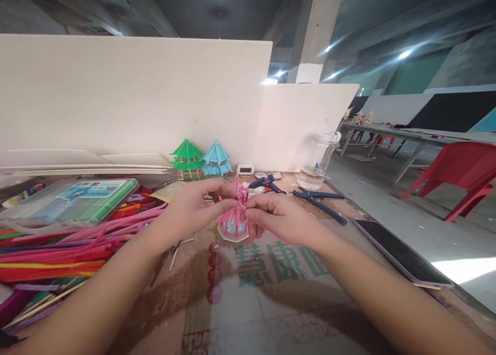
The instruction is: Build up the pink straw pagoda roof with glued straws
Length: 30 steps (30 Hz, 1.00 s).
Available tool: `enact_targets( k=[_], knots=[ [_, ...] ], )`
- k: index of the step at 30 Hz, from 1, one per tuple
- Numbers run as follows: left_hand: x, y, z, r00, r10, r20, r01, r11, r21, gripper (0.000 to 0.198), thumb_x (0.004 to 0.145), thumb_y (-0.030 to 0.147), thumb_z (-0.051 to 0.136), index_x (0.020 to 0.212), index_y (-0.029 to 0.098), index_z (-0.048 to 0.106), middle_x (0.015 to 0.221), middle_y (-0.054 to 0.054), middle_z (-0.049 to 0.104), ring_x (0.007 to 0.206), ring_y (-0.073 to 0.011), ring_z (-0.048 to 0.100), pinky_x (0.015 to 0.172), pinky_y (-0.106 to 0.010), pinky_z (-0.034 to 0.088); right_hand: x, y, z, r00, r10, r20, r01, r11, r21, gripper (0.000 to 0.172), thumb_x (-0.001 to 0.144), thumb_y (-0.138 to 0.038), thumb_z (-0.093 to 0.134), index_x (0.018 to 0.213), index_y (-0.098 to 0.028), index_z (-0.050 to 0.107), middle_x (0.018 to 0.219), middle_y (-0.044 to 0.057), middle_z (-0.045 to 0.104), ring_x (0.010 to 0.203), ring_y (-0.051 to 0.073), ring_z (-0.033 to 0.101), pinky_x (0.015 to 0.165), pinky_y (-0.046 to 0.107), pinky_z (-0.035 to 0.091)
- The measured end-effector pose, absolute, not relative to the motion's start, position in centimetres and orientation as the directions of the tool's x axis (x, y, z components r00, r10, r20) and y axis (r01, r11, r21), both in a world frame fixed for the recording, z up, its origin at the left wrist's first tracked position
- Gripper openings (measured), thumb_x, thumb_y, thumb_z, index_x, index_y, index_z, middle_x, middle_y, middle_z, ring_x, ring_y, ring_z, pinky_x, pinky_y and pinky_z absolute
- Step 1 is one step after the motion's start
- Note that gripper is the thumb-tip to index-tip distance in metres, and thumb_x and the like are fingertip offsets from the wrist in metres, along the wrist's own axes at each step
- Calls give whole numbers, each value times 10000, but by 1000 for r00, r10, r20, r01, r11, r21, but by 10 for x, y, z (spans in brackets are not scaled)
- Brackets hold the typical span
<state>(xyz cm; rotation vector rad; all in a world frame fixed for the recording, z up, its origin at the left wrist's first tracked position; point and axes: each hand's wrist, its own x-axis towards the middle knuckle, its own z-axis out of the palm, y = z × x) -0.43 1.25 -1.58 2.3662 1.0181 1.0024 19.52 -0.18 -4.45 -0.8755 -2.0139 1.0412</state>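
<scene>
A small pink pavilion model [234, 231] stands on the table in front of me, with pink posts on a pale many-sided base and a thin stick rising from its top. My left hand [203, 207] reaches in from the left, thumb and forefinger pinched on a pink pipe cleaner at the roof. From the right, my right hand [277, 218] pinches the same pink pipe cleaner [274, 234], whose loose end trails beneath the palm. The fingers hide part of the roof.
Many colourful pipe cleaners [70, 246] and a plastic case [70, 202] lie left. Behind are green [186, 156] and blue pagoda models [217, 158], a small clock [245, 169] and a glue gun [267, 182]. Cutters [320, 197], a water jug [315, 164] and a phone [401, 251] lie right.
</scene>
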Motion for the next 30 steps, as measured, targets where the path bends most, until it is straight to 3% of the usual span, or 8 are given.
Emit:
enact_targets(
  k=[8,13,21,25,30],
  knots=[
    [-12,22,-14,302,785,542,419,-620,664,220,768,391,651,795,173,636,778,-8,657,730,-153,591,677,-263,445,212,3,-37,-545,804,238,275,439,-855,157,887,-313,470,832,-190,552,582,-28,575,512,107,544,511,223,447],
    [-16,24,-13,281,793,540,420,-608,674,237,766,406,654,794,172,633,790,-12,659,737,-156,596,685,-269,452,217,0,-30,-469,826,313,290,479,-828,152,904,-319,458,857,-195,532,528,-56,528,476,99,504,479,207,405],
    [-6,14,-15,390,770,505,496,-638,589,178,798,358,623,758,184,625,751,9,642,737,-144,573,676,-244,443,212,3,-40,-546,776,315,357,556,-750,155,901,-277,464,858,-191,586,694,-2,616,631,134,580,593,254,458],
    [-2,12,-19,499,740,451,421,-662,620,205,863,382,522,872,200,614,742,21,608,664,-122,542,621,-230,426,210,0,-40,-543,763,351,363,590,-721,139,899,-226,456,874,-193,589,696,1,617,647,137,580,623,267,461],
    [-12,20,-15,285,840,463,655,-523,546,211,839,309,454,975,199,572,585,54,447,523,-126,444,517,-239,358,222,5,-32,-423,809,408,290,547,-785,109,890,-266,470,859,-193,545,650,-11,594,591,118,553,574,242,453]
  ],
)
